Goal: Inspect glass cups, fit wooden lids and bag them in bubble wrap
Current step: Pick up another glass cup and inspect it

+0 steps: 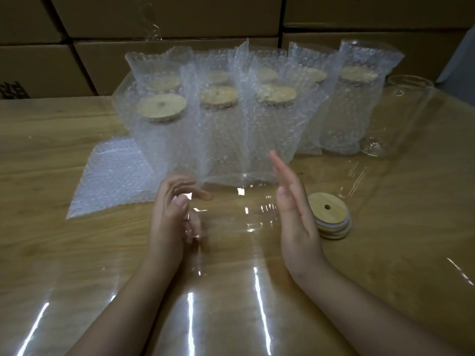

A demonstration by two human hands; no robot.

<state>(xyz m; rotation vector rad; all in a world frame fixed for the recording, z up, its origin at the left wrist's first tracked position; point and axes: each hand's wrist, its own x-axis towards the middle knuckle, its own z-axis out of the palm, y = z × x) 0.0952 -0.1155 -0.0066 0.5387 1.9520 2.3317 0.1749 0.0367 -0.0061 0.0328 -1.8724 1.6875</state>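
Observation:
A clear glass cup (231, 209) lies on its side between my two hands, just above the table. My left hand (172, 214) curls its fingers and thumb round the cup's left end. My right hand (295, 214) is flat with straight fingers against the cup's right end. A short stack of wooden lids (331, 219), each with a centre hole, sits on the table just right of my right hand. Flat bubble wrap bags (113, 181) lie to the left. Several lidded cups in bubble wrap bags (221, 124) stand in rows behind.
A bare glass cup (395, 116) stands at the right end of the bagged rows. The wooden table (411, 201) has a shiny clear cover. Stacked cardboard boxes (167, 16) form a wall along the far edge.

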